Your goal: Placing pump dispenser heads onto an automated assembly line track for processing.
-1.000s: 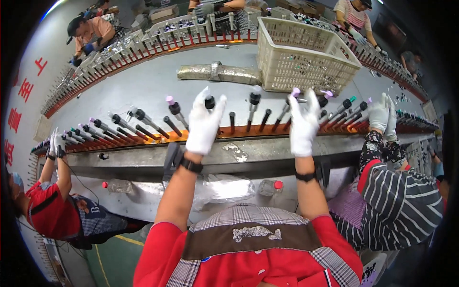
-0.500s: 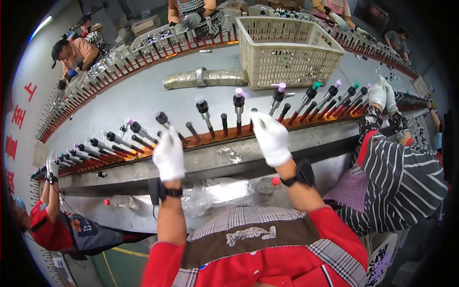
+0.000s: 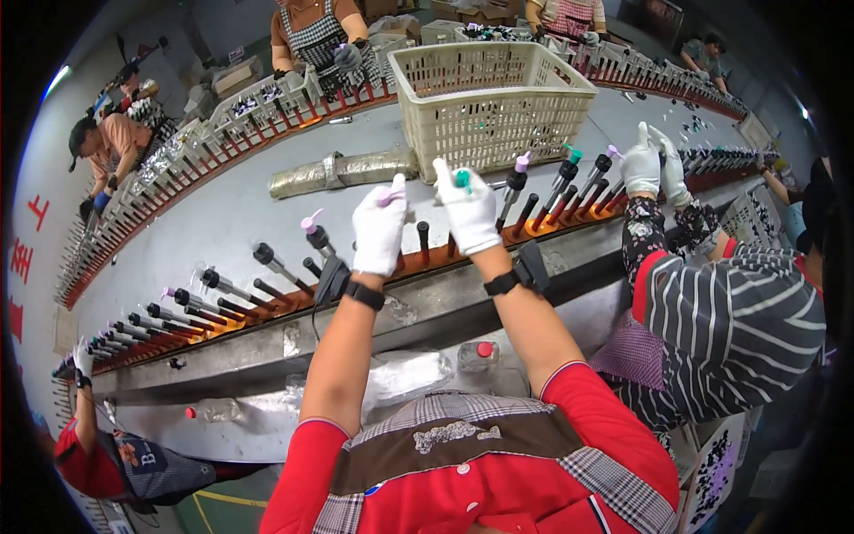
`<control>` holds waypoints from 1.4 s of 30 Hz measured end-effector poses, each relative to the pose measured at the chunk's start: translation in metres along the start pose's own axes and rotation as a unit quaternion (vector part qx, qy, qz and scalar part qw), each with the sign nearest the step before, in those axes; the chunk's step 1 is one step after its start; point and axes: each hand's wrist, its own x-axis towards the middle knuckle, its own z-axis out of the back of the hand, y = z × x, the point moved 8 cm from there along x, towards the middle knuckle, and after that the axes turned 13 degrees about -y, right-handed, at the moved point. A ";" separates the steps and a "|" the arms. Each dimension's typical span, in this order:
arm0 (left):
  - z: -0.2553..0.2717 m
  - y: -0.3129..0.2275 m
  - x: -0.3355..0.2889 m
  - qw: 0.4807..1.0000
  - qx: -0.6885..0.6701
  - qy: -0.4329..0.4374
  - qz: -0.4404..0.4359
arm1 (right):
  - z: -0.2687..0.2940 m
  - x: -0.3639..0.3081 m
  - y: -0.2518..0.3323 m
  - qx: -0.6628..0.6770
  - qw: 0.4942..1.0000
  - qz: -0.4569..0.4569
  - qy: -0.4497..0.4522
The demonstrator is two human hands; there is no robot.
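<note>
My left hand [image 3: 379,233], in a white glove, pinches a lilac pump head [image 3: 389,196]; whether it sits on a pump below is hidden by the hand. Close beside it, my right hand [image 3: 470,216], also white-gloved, has its fingers closed around a green pump head [image 3: 463,181]. Both hands are raised over a row of dark red upright posts. To their left, a black-and-silver pump with a lilac head [image 3: 316,230] stands on the row, and a pump with a bare black collar [image 3: 269,257] follows. On the right is another lilac-headed pump [image 3: 515,185].
A cream perforated crate [image 3: 494,125] stands behind the row, with a tape-wrapped roll [image 3: 342,172] at its left. A metal ledge [image 3: 391,311] runs before me, with clear bottles below it. A co-worker's gloved hands [image 3: 642,165] work at the right; others sit across.
My hands have risen and come closer together, and now hold lilac and green pump heads. The view has shifted, so the crate appears farther left.
</note>
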 end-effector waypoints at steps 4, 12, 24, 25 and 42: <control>0.048 -0.051 -0.040 0.938 0.269 -0.119 -0.186 | 0.023 -0.045 0.059 -0.226 0.963 0.133 0.054; 0.023 -0.032 -0.101 0.978 0.161 0.014 -0.133 | 0.166 0.013 0.018 -0.033 0.958 0.148 -0.245; -0.081 -0.001 -0.025 0.999 0.024 -0.022 -0.001 | 0.067 0.047 0.010 -0.118 0.985 0.087 -0.088; -0.073 -0.001 -0.026 0.999 0.041 -0.033 -0.007 | 0.069 0.042 0.010 -0.148 0.977 0.127 -0.089; -0.169 -0.013 -0.094 0.928 0.236 0.008 -0.288 | 0.160 0.101 -0.034 0.014 0.994 -0.063 -0.089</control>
